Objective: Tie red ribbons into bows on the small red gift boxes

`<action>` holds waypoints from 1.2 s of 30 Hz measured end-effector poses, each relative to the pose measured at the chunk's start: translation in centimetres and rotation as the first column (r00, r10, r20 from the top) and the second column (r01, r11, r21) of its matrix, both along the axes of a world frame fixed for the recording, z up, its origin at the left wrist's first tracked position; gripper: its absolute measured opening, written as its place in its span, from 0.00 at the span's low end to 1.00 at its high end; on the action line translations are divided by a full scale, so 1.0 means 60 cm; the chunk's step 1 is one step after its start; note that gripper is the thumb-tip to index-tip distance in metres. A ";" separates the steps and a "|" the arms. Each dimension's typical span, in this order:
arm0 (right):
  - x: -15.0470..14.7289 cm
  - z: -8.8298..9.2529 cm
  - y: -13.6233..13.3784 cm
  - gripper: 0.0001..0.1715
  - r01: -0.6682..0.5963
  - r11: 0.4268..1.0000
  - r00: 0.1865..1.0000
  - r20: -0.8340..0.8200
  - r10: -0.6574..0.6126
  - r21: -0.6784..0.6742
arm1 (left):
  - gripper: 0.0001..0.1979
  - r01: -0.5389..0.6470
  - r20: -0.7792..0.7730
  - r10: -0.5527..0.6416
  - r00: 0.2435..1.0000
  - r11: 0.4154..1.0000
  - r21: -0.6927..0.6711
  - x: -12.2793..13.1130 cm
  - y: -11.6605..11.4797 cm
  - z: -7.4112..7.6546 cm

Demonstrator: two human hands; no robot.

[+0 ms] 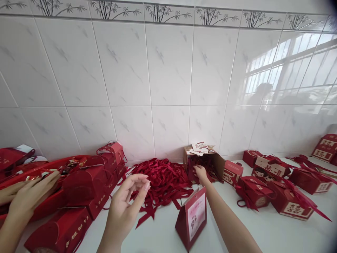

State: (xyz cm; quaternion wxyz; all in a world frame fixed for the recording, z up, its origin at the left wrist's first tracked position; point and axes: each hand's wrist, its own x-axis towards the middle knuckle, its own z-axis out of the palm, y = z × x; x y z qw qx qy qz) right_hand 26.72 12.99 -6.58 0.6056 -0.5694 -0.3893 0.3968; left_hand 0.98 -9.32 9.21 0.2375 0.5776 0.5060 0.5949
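Note:
My left hand (129, 202) hovers above the white counter with its fingers loosely curled and apart, holding nothing; a pile of red ribbons (162, 179) lies just behind it. My right hand (201, 173) reaches into an open cardboard box (219, 163) lying on its side against the wall. Its fingers curl among the red pieces inside, and what they grip is hidden. A small red gift box (193, 218) with a pink label stands near me, between my two arms.
Another person's hands (26, 195) rest on a heap of red gift boxes (86, 189) at the left. More red boxes tied with ribbon (286, 202) stand at the right. Printed cards (200, 147) lie on the cardboard box. A white tiled wall (168, 88) backs the counter.

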 end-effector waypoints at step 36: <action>-0.034 0.206 -0.386 0.23 -0.506 0.780 0.841 0.412 0.351 0.369 | 0.07 0.478 -0.223 -0.479 0.849 0.876 -0.063 0.097 -0.012 -0.021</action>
